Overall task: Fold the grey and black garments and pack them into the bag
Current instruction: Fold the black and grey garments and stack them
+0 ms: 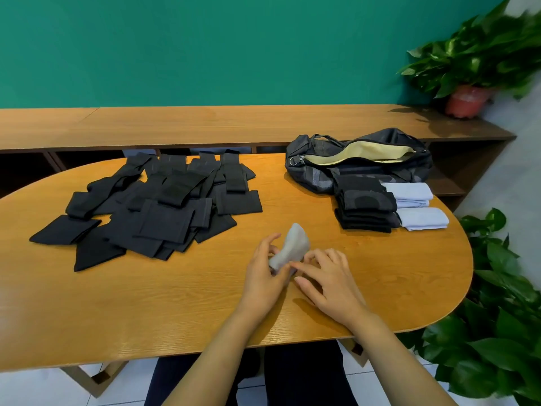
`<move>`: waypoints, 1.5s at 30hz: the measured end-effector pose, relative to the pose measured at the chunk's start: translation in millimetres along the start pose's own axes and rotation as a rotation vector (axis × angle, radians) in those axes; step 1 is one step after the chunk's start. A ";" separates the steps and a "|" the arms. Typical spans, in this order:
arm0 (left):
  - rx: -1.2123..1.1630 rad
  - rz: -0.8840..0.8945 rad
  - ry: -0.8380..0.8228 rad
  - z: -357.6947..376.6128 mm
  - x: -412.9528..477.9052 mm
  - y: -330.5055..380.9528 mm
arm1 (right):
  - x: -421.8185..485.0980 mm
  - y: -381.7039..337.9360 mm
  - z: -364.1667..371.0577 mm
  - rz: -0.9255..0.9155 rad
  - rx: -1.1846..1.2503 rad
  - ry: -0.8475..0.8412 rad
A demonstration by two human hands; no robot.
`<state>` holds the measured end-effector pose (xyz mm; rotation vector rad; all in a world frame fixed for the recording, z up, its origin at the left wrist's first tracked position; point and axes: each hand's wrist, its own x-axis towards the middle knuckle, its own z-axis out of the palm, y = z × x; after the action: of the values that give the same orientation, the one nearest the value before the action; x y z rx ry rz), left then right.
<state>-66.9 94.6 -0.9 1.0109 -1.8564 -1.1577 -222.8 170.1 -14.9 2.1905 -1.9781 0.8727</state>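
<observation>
While my left hand (263, 273) gripped the lower end of the small, soft grey knitted garment (294, 244), fingers curled round the cloth, the upper end stood free just above the oval wooden table (205, 303). My right hand (329, 281) lay just beside it, fingers loosely spread. Its fingertips (295, 265) met the near edge of the cloth, but I could not tell whether they pinched it or only touched it.

Handling, as I judged it:
- The garment was light, limp and stretchy, and not fragile.
- It curved under its own weight, so it would not hold a crease unless pressed flat.
- The best hold was at the two ends, one per hand, with the fold line kept between them.
- The knit offered good grip, so slipping was unlikely.

Beyond my left hand and further to its left lay the loose pile of black knitted garments (152, 206), overlapping one another. Beyond my right hand stood a stack of folded black garments (366, 203), with folded pale grey pieces (409, 194) touching its right side. Past that stack lay the black fabric bag (322, 150), with its zip open on a beige lining.
</observation>
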 end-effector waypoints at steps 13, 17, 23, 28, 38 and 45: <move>-0.614 -0.577 0.036 -31.6 12.0 24.6 | -3.0 -5.8 -3.0 -0.281 -0.276 -0.067; -0.614 -0.457 0.048 -23.8 14.2 28.2 | -2.3 -5.4 -15.4 -0.186 -0.316 -0.009; 0.072 -0.167 0.174 -6.4 31.8 2.9 | 7.4 35.5 -78.2 0.141 -0.452 0.266; 0.357 -0.094 0.139 14.6 36.9 -11.9 | -3.6 109.1 -122.2 0.428 -0.556 0.282; 0.532 -0.060 0.122 23.4 32.4 -21.7 | -22.9 195.2 -113.7 0.550 -0.609 -0.107; 0.553 -0.039 0.128 23.9 33.3 -23.1 | -17.9 203.8 -102.3 0.565 -0.374 -0.214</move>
<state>-96.5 67.2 -25.0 1.3881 -2.1061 -0.5824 -450.0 192.8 -2.1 1.5974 -2.6598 0.2566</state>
